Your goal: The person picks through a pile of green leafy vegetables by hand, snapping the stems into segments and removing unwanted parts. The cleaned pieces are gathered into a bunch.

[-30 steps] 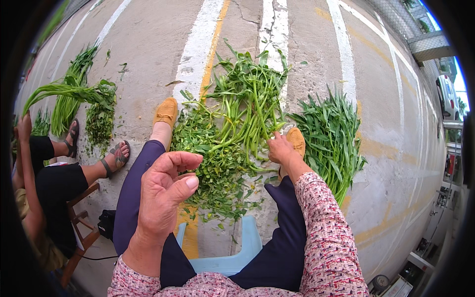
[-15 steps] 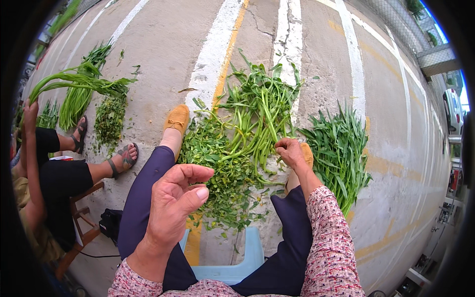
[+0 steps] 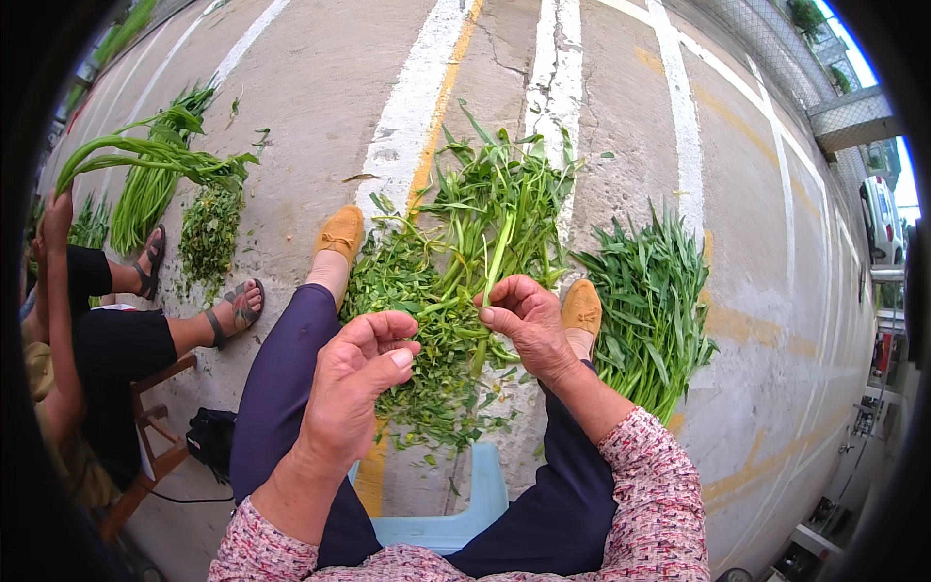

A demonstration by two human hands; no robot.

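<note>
My right hand (image 3: 533, 327) pinches a pale green water spinach stem (image 3: 501, 248) between thumb and fingers, above the ground between my feet. My left hand (image 3: 351, 393) is held up to its left with thumb and fingers apart and nothing in them. Beyond both hands lies a loose, tangled heap of water spinach (image 3: 539, 199). Nearer and to the left, plucked leaves and stem scraps (image 3: 373, 281) are spread in a low pile, partly hidden by my left hand. Outside my right foot is a neat bundle of long-leaved water spinach (image 3: 652, 306).
My tan shoes (image 3: 337, 233) flank the greens, with a light blue plastic stool (image 3: 493, 485) under me. At left, another person's raised hand (image 3: 56, 221) holds a bunch of long stems (image 3: 126, 145) near more greens. A black bag (image 3: 210, 441) lies beside a wooden chair (image 3: 155, 436).
My right hand has moved left and nearer from the heap's right edge, with a stem now in its pinch. My left hand stays about where it was, fingers still apart.
</note>
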